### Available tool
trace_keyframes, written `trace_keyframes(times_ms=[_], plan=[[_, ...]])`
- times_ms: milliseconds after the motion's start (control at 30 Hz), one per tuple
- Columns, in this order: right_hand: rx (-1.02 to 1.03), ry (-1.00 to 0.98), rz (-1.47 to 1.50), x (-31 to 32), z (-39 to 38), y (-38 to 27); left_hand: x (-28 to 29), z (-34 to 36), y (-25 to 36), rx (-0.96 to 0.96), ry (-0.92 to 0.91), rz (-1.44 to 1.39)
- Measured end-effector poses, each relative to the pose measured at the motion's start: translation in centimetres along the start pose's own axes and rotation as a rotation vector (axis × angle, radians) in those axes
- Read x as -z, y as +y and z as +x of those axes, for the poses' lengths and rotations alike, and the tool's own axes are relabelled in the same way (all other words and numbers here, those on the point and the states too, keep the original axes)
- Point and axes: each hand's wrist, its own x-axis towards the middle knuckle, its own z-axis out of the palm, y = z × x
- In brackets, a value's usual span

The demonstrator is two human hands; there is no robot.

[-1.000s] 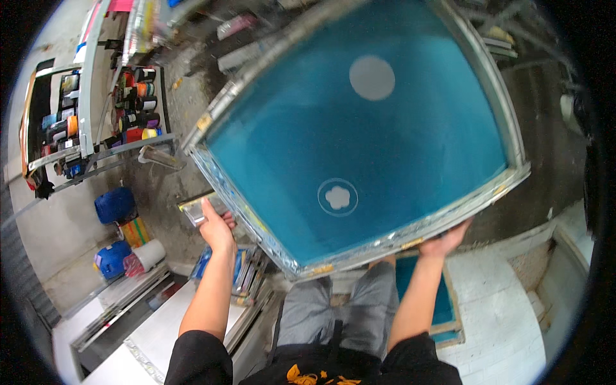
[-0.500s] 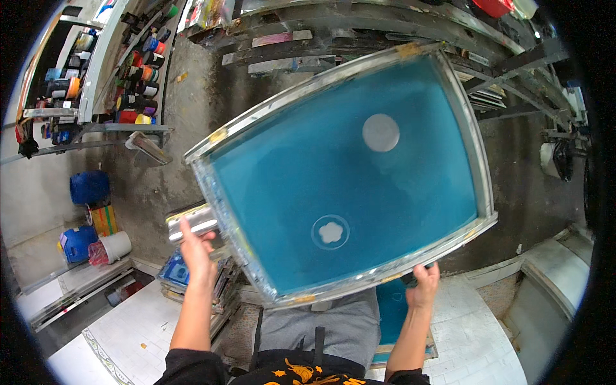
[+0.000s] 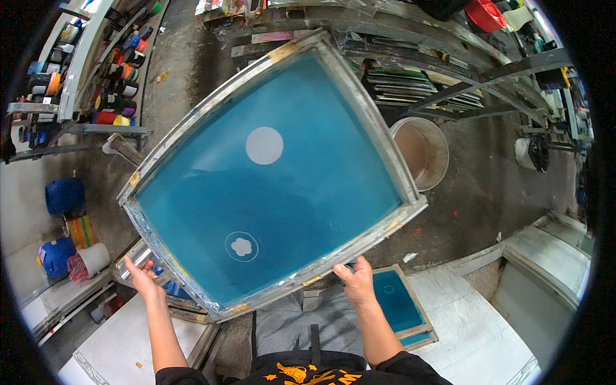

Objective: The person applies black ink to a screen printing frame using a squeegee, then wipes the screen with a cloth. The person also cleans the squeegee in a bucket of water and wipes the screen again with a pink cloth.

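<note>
A large screen-printing screen (image 3: 301, 192) with teal mesh, a grey metal frame, a pale round spot and a small pale flower shape is held tilted across the middle of the view. At its lower left side my left hand (image 3: 144, 276) is closed on a silver metal piece (image 3: 129, 256); whether that piece is fixed to the frame I cannot tell. My right hand (image 3: 356, 282) grips the frame's near edge from beneath, fingers partly hidden. Below it, another teal screen (image 3: 401, 301) rests on a white tiled ledge (image 3: 468, 321).
Ink-jar shelves (image 3: 122, 77) stand upper left, blue drums (image 3: 61, 196) and a white bucket (image 3: 96, 256) left. A large bucket (image 3: 431, 154) is behind the screen's right edge. A metal rack with stacked boards (image 3: 398, 83) spans the back, above the grey floor (image 3: 475, 205).
The held screen and both hands have moved left in the view. More of the rack and a large bucket show on the right. The hands keep their hold.
</note>
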Motion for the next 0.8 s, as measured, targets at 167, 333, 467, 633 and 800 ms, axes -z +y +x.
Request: trace_keyframes(times_ms=[167,333,467,633,800], plan=[[0.069,-0.038,-0.018,-2.7,0.7,0.4,-0.2,3.4,-0.8,0.043,0.033,0.005],[0.220,-0.008,-0.040,-5.7,3.1,-2.0,-0.7,6.0,-1.9,0.146,-0.141,0.087],[0.268,-0.018,0.039,-6.7,5.4,-0.8,-1.8,7.4,-3.9,0.209,-0.170,0.077],[0.314,-0.046,-0.069,-6.1,5.5,-0.6,-1.3,10.4,-6.7,0.353,-0.182,-0.097],[0.144,0.296,0.234,-0.5,5.0,-1.6,4.3,12.3,-15.0,0.514,-0.067,-0.271]])
